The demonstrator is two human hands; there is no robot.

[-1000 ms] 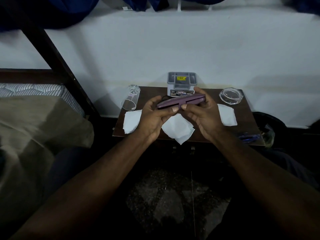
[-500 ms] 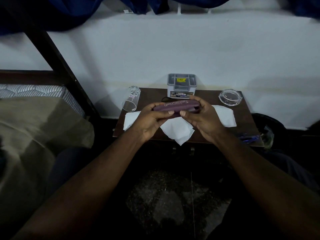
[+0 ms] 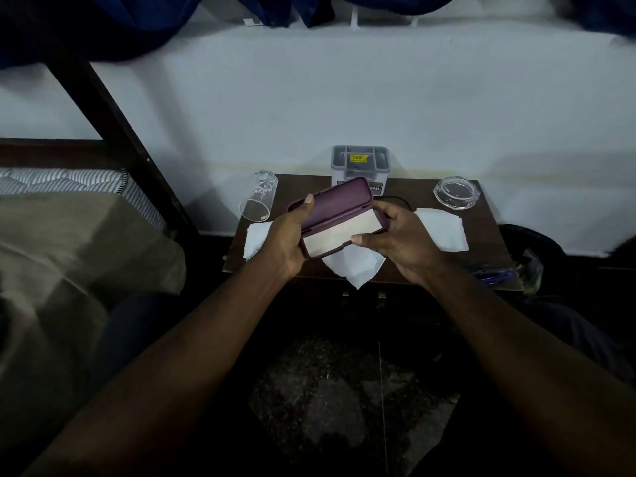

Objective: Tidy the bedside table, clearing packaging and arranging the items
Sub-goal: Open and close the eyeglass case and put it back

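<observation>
The open purple case (image 3: 339, 215) is held over the table (image 3: 430, 266). The left hand (image 3: 285, 235) grasps its left end, thumb on the lid, and the right hand (image 3: 399, 235) grips the base. It hides part of the grey box (image 3: 359, 163) behind. A tipped glass (image 3: 258, 197) lies far left, a clear dish (image 3: 455, 193) far right, and papers (image 3: 444, 228) beneath.

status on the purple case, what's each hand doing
Left hand holds purple case at lid, right hand holds base. Case open, pale lining showing. Tissues lie on table beneath.
</observation>
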